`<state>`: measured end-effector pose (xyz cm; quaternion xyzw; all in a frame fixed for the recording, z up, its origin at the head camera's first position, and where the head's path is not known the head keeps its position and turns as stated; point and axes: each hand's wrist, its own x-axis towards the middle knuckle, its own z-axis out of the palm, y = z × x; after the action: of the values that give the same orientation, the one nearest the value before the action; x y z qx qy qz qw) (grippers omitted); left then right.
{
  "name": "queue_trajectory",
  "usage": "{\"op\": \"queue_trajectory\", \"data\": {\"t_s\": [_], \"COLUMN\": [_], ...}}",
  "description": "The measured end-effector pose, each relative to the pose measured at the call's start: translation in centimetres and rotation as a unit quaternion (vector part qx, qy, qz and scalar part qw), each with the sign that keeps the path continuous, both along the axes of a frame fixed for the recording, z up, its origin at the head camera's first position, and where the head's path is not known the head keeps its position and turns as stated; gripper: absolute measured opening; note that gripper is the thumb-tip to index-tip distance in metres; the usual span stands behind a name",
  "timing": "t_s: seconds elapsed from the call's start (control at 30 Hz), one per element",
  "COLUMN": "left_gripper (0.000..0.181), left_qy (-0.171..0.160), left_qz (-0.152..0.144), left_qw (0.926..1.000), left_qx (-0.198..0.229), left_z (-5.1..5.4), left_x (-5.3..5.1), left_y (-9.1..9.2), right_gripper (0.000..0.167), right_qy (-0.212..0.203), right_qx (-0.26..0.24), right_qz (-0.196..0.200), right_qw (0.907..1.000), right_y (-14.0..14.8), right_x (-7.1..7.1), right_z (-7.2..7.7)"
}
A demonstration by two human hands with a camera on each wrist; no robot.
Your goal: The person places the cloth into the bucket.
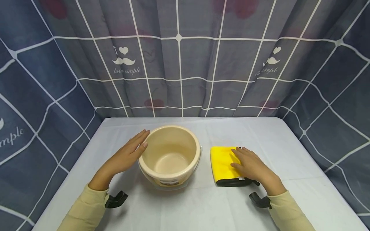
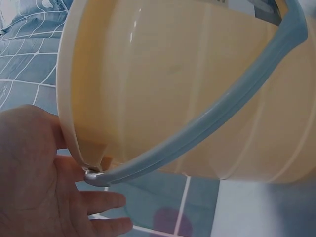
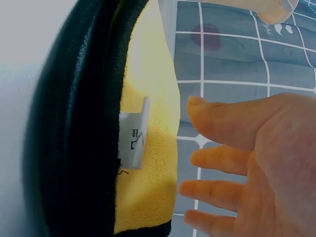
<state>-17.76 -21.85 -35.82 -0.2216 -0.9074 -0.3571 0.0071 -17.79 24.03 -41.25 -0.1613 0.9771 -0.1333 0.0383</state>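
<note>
A cream plastic bucket (image 1: 173, 141) stands upright on the table, with a label on its front and nothing visible inside. My left hand (image 1: 125, 157) lies against the bucket's left rim with its fingers extended. In the left wrist view, a grey-blue handle (image 2: 197, 124) hangs down along the bucket's side, its hinge beside the fingers. To the right is a folded yellow cloth (image 1: 221, 162) with a dark edge and a small white tag (image 3: 132, 140). Over the cloth's right part hovers my right hand (image 1: 251, 165), fingers loosely spread; the right wrist view shows a gap between them.
A white sheet (image 1: 202, 205) covers the table. Grey-blue checked curtains (image 1: 196, 61) enclose it at the back and both sides. Black wrist mounts (image 1: 116, 199) stick out from both yellowish sleeves (image 1: 86, 208).
</note>
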Motion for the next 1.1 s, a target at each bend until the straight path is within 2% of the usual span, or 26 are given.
{"op": "queue_trajectory", "data": {"t_s": [0.27, 0.47, 0.7, 0.83, 1.1], "left_gripper": [0.058, 0.057, 0.058, 0.057, 0.057], "left_qy": [-0.005, -0.008, -0.027, -0.034, -0.037], "left_qz": [-0.009, -0.020, -0.028, -0.024, -0.008], "left_qw": [0.9999, 0.9993, 0.9977, 0.9970, 0.9960], "left_qx": [0.009, 0.029, 0.056, 0.065, 0.081], "left_z": [-0.3, -0.5, -0.6, -0.7, -1.4], "left_x": [0.0, -0.1, -0.1, 0.0, -0.2], "left_y": [0.1, 0.2, 0.4, 0.4, 0.5], "right_gripper": [0.060, 0.062, 0.061, 0.057, 0.047], "right_qy": [-0.037, -0.036, -0.047, -0.035, 0.014], "right_qx": [0.015, 0.029, 0.017, 0.021, 0.030], "right_qz": [0.007, 0.017, 0.002, -0.006, 0.004], "right_qw": [0.9992, 0.9988, 0.9988, 0.9991, 0.9995], "right_y": [0.3, 0.5, 0.4, 0.4, 0.5], "right_x": [0.2, 0.0, -0.1, -0.2, -0.5], "right_z": [-0.3, -0.7, -0.7, -0.8, -1.4]}}
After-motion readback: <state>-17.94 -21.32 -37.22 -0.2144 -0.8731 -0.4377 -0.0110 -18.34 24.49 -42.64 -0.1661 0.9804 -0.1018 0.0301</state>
